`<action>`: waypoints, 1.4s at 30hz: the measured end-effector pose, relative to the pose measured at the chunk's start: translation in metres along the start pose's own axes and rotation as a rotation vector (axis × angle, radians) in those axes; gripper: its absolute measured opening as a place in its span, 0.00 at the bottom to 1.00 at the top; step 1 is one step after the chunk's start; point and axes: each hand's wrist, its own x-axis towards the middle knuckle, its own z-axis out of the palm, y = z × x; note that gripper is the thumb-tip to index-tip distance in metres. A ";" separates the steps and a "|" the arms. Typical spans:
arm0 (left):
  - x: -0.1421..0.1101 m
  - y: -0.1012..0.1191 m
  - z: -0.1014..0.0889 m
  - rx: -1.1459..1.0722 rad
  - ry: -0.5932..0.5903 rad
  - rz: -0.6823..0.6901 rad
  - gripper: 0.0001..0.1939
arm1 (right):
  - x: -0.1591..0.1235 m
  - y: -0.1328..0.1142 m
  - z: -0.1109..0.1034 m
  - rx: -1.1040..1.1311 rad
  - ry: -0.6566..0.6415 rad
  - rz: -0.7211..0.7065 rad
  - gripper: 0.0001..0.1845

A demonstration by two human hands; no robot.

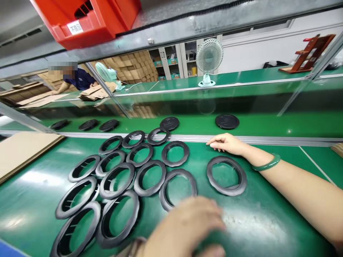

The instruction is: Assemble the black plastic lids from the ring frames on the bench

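My right hand (227, 143), with a green bangle (268, 163) on its wrist, hovers near the metal rail at the belt's near edge. Its fingers are loosely bent and I see nothing in them. Just below it, a single black ring (226, 176) lies apart on the green tabletop. My left hand (184, 228) is blurred at the bottom centre; thumb and fingers look apart, with nothing visible between them. It partly covers the lower edge of another black ring (163, 192). Several more rings (117, 181) lie grouped to the left, some overlapping.
Beyond the rail, several black discs (227, 121) rest on a green belt (257, 126). A tan board (25, 151) lies at left. Overhead, a red bin (88, 25) sits on a metal shelf. Fans (209, 57) and a co-worker (80, 78) are behind.
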 end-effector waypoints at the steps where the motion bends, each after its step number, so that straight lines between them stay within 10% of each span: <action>1: 0.005 0.000 -0.024 0.182 0.132 -0.098 0.17 | 0.001 0.002 -0.003 0.038 0.001 0.024 0.32; 6: 0.037 -0.074 -0.125 0.807 0.247 -0.653 0.32 | 0.004 0.005 -0.008 0.112 -0.016 0.053 0.34; 11: 0.047 -0.143 -0.159 0.784 0.190 -0.858 0.32 | 0.005 0.006 -0.006 0.123 0.004 0.037 0.34; 25: 0.034 -0.132 -0.147 0.683 0.102 -0.465 0.07 | 0.005 0.009 -0.008 0.125 -0.010 0.066 0.35; 32: 0.037 -0.094 -0.136 0.589 0.291 -0.313 0.05 | 0.006 0.010 -0.008 0.114 -0.023 0.068 0.35; 36: 0.020 -0.035 -0.101 0.509 0.264 -0.207 0.05 | 0.006 0.012 -0.009 0.120 -0.031 0.068 0.35; 42: -0.022 0.003 -0.013 0.447 -0.260 0.050 0.05 | 0.007 0.016 -0.010 0.126 -0.019 0.081 0.36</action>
